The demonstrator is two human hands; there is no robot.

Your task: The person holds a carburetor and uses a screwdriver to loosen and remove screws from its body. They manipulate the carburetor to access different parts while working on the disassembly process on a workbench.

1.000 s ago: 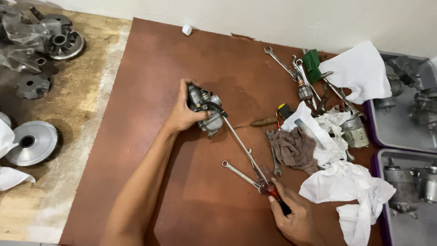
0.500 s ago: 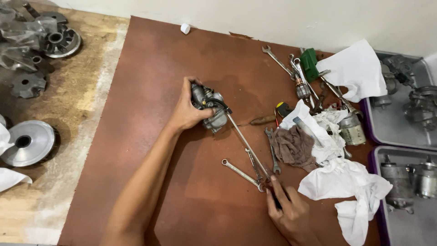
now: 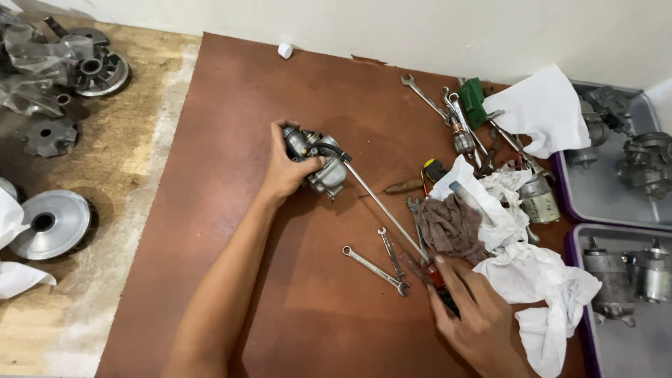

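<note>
My left hand point(image 3: 283, 170) grips a small grey metal carburettor point(image 3: 319, 161) lying on the brown board point(image 3: 231, 105), with a black hose curving over its top. My right hand point(image 3: 476, 316) is closed around the red and black handle of a long screwdriver point(image 3: 392, 213). Its thin shaft runs up and left, and the tip meets the carburettor's right side. Two small spanners point(image 3: 378, 260) lie on the board just left of my right hand.
Rags, a brown one point(image 3: 451, 225) and white ones point(image 3: 539, 276), lie right of the shaft among more spanners, a green part point(image 3: 474, 101) and metal parts. Grey trays point(image 3: 602, 189) with engine parts stand at the far right. Metal discs point(image 3: 50, 222) lie on the wooden floor, left.
My right hand has shifted on the screwdriver handle, its fingers now spread over it. The carburettor and left hand stay in place, and the view has drifted slightly.
</note>
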